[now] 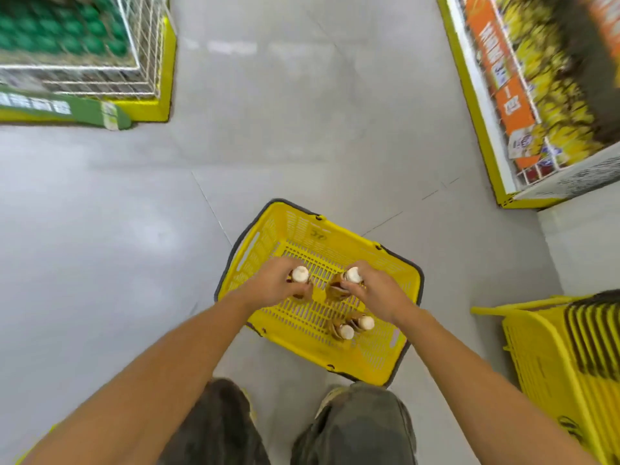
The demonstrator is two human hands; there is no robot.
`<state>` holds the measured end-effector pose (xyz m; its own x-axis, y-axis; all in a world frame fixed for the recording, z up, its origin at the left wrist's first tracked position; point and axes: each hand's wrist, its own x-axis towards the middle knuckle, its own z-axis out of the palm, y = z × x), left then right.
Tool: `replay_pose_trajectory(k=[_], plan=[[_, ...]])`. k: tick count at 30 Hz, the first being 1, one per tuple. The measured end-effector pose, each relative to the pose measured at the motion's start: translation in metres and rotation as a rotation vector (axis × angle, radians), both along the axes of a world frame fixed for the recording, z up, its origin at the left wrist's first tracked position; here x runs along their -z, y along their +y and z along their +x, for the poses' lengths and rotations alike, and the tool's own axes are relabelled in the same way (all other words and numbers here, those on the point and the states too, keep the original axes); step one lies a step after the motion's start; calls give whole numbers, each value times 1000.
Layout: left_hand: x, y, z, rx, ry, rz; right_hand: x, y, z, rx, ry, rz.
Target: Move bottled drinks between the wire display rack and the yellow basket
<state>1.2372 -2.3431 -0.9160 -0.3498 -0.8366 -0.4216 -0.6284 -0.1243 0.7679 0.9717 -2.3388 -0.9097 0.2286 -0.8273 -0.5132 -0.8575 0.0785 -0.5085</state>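
Observation:
A yellow basket [385,263] stands on the grey floor just in front of my feet. My left hand [273,285] grips a brown bottled drink with a white cap [299,275] over the basket's middle. My right hand [377,290] grips a second white-capped brown bottle [352,276] beside it. Two more of these bottles [355,327] stand inside the basket near its right front. The wire display rack [147,38] with green-capped bottles is at the far upper left, well away from both hands.
A stack of yellow baskets [563,357] stands at the right. A yellow-framed shelf with yellow packets and orange signs [523,95] fills the upper right. Grey floor [302,129] lies between the basket and the rack. My legs [352,427] are at the bottom.

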Motion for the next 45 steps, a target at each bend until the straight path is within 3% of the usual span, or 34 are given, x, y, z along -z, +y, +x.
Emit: replay_pose_trajectory(k=[10, 14, 18, 22, 29, 39, 45], plan=[[-482, -34, 123, -99, -28, -174, -482, -66, 118, -165, -120, -159], [-630, -53, 184, -137, -56, -292, -624, -101, 189, -312, -115, -255], [-728, -55, 253, -224, -26, -412, -719, -119, 262, -353, -167, -366], [-779, -40, 326, -363, 49, -445, -758, -128, 336, -368, -225, -474], [-795, -24, 448, -588, 150, -441, -787, -145, 484, -660, -173, -495], [-806, -108, 663, -771, 14, -392, -807, -253, 725, -825, -389, -455], [-858, -187, 787, -861, -115, -508, -842, -345, 852, -812, -485, -533]])
